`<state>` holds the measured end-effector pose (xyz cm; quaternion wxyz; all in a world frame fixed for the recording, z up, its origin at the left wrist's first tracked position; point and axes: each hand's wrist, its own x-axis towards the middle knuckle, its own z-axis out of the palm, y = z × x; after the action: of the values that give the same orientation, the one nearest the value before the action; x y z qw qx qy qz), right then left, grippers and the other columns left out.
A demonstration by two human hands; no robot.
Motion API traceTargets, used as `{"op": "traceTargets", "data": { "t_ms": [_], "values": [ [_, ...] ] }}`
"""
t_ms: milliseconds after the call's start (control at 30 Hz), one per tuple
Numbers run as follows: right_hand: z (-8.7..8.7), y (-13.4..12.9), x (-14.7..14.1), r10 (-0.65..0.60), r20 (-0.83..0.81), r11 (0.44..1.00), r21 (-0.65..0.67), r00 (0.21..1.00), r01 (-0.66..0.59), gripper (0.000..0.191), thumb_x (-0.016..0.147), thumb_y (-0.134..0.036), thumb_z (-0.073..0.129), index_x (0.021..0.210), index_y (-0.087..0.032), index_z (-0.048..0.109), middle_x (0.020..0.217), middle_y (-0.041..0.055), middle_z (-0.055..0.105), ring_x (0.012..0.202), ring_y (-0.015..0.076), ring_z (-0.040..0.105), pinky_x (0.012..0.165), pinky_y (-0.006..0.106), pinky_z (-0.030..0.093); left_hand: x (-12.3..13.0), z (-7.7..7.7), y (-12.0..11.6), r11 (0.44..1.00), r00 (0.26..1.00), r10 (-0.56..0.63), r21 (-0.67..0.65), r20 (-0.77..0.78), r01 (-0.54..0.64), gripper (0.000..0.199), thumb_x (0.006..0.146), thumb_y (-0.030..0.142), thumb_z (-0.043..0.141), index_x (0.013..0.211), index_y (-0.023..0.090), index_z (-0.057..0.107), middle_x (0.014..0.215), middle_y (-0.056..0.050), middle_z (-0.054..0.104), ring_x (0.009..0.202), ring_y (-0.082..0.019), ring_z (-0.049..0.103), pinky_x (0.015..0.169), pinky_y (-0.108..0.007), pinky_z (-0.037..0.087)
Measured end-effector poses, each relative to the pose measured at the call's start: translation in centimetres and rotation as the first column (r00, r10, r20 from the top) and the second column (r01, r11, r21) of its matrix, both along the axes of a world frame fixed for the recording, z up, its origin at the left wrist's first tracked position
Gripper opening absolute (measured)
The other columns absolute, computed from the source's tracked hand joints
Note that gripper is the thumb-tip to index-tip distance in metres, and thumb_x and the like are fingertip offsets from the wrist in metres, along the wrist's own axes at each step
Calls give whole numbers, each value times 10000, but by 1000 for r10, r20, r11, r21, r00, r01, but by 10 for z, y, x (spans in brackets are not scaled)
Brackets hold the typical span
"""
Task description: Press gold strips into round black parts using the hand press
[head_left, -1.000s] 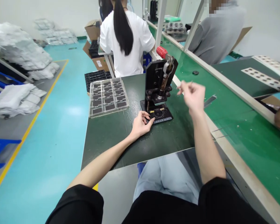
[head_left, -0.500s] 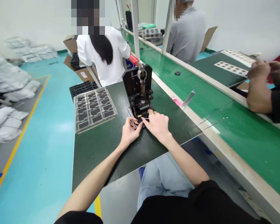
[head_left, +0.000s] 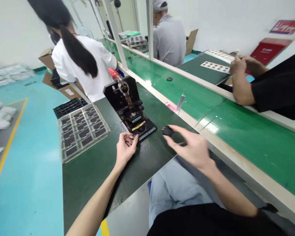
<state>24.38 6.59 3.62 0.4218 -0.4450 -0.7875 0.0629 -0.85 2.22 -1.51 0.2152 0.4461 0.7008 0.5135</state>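
My right hand (head_left: 190,144) pinches a small black round part (head_left: 167,130) between thumb and fingertips, held to the right of the toggle press. A thin stick-like object (head_left: 182,143) also shows within that hand; its kind is unclear. My left hand (head_left: 126,146) is closed at the front left corner of the press base, with something small and dark at its fingertips that I cannot make out. The black toggle press (head_left: 130,106) has a red handle (head_left: 113,73) tipped up and back. A yellow strip (head_left: 139,126) crosses its base.
A clear tray of dark square parts (head_left: 83,131) lies left on the dark green table (head_left: 88,183); black trays (head_left: 69,107) are behind it. A green conveyor (head_left: 186,91) with a black ring (head_left: 169,79) runs along the right. Co-workers (head_left: 85,65) sit nearby.
My right hand has left the press base and moved right, carrying the black round part. My left hand stays by the base. The head view has shifted right.
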Motion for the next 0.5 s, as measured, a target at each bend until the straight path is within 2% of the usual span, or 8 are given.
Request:
{"op": "traceTargets", "data": {
  "t_ms": [67,133,167,233,267,333,400,500],
  "values": [
    [8,2,53,-122,-95,978,158,988,136,323,884,-449,741,1197,-377,771,768,-23,781,566,209,691,545,350,554,-1,1,0,1000,1000,4,-7,-5,-4,399,779,519,773,925,229,542,784,18,614,578,-103,492,543,-230,446],
    [16,21,104,-327,-50,923,200,944,330,356,851,-484,757,1180,-353,787,659,-12,728,512,214,634,498,350,490,-2,1,0,1000,1000,4,-13,-6,-5,409,773,530,777,929,228,547,780,20,610,570,-103,488,535,-231,441],
    [18,37,127,-439,-10,875,224,898,430,367,826,-515,764,1132,-318,806,681,13,746,505,217,624,492,353,463,-2,1,0,1000,1000,5,-11,-6,-5,408,773,529,776,930,227,550,779,22,608,569,-102,488,535,-231,440],
    [18,76,161,-594,176,805,136,785,578,393,827,-466,760,1164,-267,802,925,74,826,648,249,713,591,367,478,-3,2,0,1000,1000,6,-5,-8,-6,397,774,519,773,929,225,557,777,24,603,572,-100,491,542,-229,443],
    [16,97,172,-625,267,770,57,733,636,387,830,-411,771,1178,-245,799,984,99,830,735,265,745,630,363,471,-3,2,0,1000,1000,8,-1,-10,-8,392,773,515,771,929,223,560,776,25,601,573,-99,492,546,-229,445],
    [6,138,179,-601,427,724,-67,676,686,397,826,-383,801,1182,-209,799,1009,152,826,835,292,761,655,357,429,-4,1,1,1000,1000,9,3,-13,-9,393,768,514,772,927,222,562,774,26,598,571,-98,494,549,-229,446],
    [-5,174,174,-544,495,729,-121,678,673,427,839,-403,802,1202,-178,789,1018,198,815,863,295,751,663,351,393,-5,1,1,1000,1000,7,2,-16,-7,405,763,524,778,928,224,561,771,26,600,571,-100,499,546,-228,447],
    [-16,215,157,-496,499,764,-138,711,630,442,886,-398,756,1236,-128,760,1081,246,790,886,282,728,708,340,395,-8,0,2,1000,1000,5,3,-19,-5,440,750,555,787,934,226,561,763,29,599,561,-100,502,535,-229,445]
  ]
}}
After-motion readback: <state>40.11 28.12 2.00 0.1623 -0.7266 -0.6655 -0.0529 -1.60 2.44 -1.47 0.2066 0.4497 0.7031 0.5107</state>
